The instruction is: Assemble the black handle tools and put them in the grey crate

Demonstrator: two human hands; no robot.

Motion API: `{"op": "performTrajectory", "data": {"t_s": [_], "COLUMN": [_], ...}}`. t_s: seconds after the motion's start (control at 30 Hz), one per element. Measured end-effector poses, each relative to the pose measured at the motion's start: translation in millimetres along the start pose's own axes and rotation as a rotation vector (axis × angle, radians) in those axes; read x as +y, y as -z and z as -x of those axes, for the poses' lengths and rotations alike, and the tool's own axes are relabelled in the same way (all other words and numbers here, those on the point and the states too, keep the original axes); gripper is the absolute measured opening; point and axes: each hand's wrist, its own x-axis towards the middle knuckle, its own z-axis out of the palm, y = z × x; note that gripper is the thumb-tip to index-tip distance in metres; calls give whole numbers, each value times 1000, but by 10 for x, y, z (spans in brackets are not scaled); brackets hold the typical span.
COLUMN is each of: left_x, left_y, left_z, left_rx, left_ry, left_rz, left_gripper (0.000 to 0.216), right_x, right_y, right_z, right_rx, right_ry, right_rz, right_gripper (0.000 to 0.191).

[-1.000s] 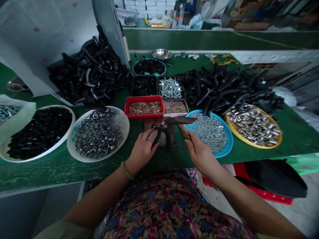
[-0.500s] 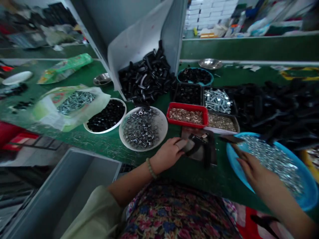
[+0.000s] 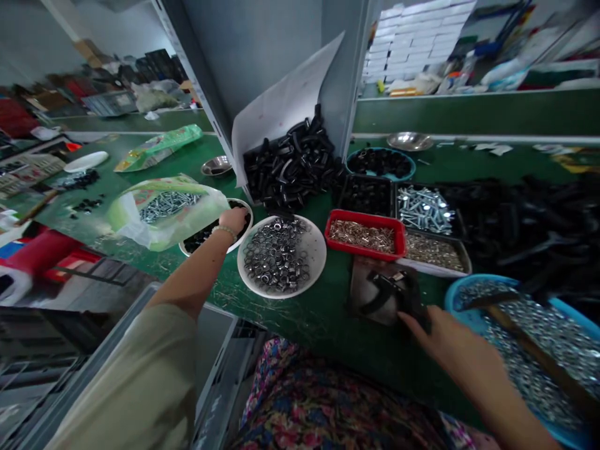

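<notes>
My left hand (image 3: 233,220) reaches into a white bowl (image 3: 248,227) of small black parts, its fingertips hidden among them. At the metal plate (image 3: 360,275), my right hand (image 3: 445,334) grips the near end of a black curved plastic part (image 3: 412,301) between thumb and fingers. A bright metal piece (image 3: 399,277) sits at that part's far end. In the blue basin (image 3: 454,300) of small shiny metal parts lies a hammer (image 3: 520,331) with a wooden handle, to the right of my right hand.
A white plate (image 3: 319,262) of metal rings lies between my hands. Behind stand a red tray (image 3: 332,237) of small pins, a tray of screws (image 3: 424,209) and a grey bin (image 3: 206,56) spilling black parts. A plastic bag of screws (image 3: 126,219) lies at left.
My left hand has left the black part on the plate and moved left to the bowl. My right hand has let go of the hammer, now in the basin, and taken the black part.
</notes>
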Motion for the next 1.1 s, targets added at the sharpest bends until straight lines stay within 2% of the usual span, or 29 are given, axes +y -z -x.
{"op": "performTrajectory", "data": {"t_s": [0.1, 0.2, 0.3, 0.4, 0.47, 0.53, 0.6, 0.67, 0.73, 0.77, 0.83, 0.93, 1.03, 1.1], "left_x": [59, 88, 87, 53, 85, 256, 617, 1134, 1690, 1939, 2312, 2528, 2513, 2494], "left_y": [-69, -103, -74, 37, 135, 219, 261, 253, 209, 182, 138, 101, 64, 23], "left_z": [20, 65, 113, 153, 196, 311, 561, 950, 1389, 1586, 1880, 2053, 2038, 2001], "left_rx": [-22, -3, 33, 106, 152, 182, 185, 98, -248, -437, -686, -853, -954, -992], "left_ry": [2, 7, 48, 149, 167, 145, 97, -7, -151, -198, -231, -234, -241, -246], "left_rz": [-23, -22, 32, 210, 314, 435, 609, 861, 1508, 1704, 1943, 2087, 2118, 2121], "left_gripper": [32, 33, 34, 39, 39, 36, 32, 28, 23, 23, 25, 25, 26, 31], "right_x": [-236, -224, -120, -54, -54, -91, -161, -248, -327, -355, -380, -347, -291, -272], "right_y": [-72, -103, -108, -85, -53, -21, -3, -6, -22, -32, -48, -73, -81, -19], "right_z": [-73, -147, -156, -69, 25, 120, 192, 229, 238, 237, 233, 234, 234, 231], "right_rx": [-87, -21, 4, -72, -105, -133, -177, -247, -333, -372, -427, -475, -502, -474], "right_ry": [-41, -82, -202, -327, -343, -326, -306, -278, -247, -234, -221, -219, -230, -242], "right_rz": [82, -58, -548, -1181, -1460, -1627, -1741, -1830, -1904, -1933, -1974, -1995, -1969, -1895], "right_gripper": [39, 25, 23, 38, 42, 39, 37, 35, 36, 36, 36, 36, 36, 37]}}
